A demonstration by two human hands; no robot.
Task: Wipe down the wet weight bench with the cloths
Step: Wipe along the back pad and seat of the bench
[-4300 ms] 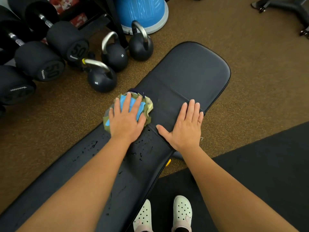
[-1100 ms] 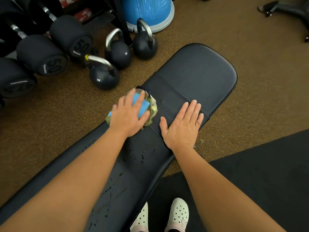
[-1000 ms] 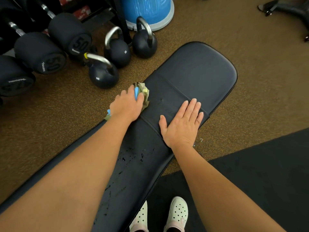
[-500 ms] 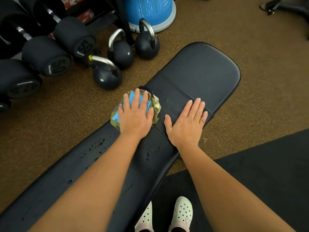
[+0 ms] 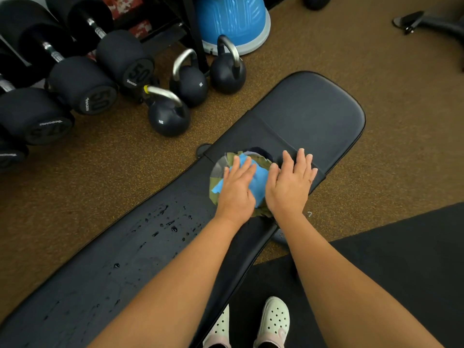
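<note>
A black padded weight bench (image 5: 313,114) runs diagonally from lower left to upper right. Water drops (image 5: 173,228) speckle its long pad left of my arms. A bundle of cloths (image 5: 258,183), blue over olive green, lies at the seam between the two pads. My left hand (image 5: 237,189) presses flat on the cloths, fingers slightly spread. Beside it, my right hand (image 5: 288,187) lies flat on the bench, its thumb side touching the cloths' right edge. The seat pad at the far end looks dry.
Three kettlebells (image 5: 167,116) and a row of black dumbbells (image 5: 82,89) sit on the brown floor left of the bench. A blue dome (image 5: 233,18) stands behind them. My white shoes (image 5: 273,320) stand on a black mat (image 5: 401,247). A machine foot (image 5: 426,21) is at upper right.
My left hand has slid the cloths rightward across the bench until they meet my right hand. The right hand has stayed flat in about the same place.
</note>
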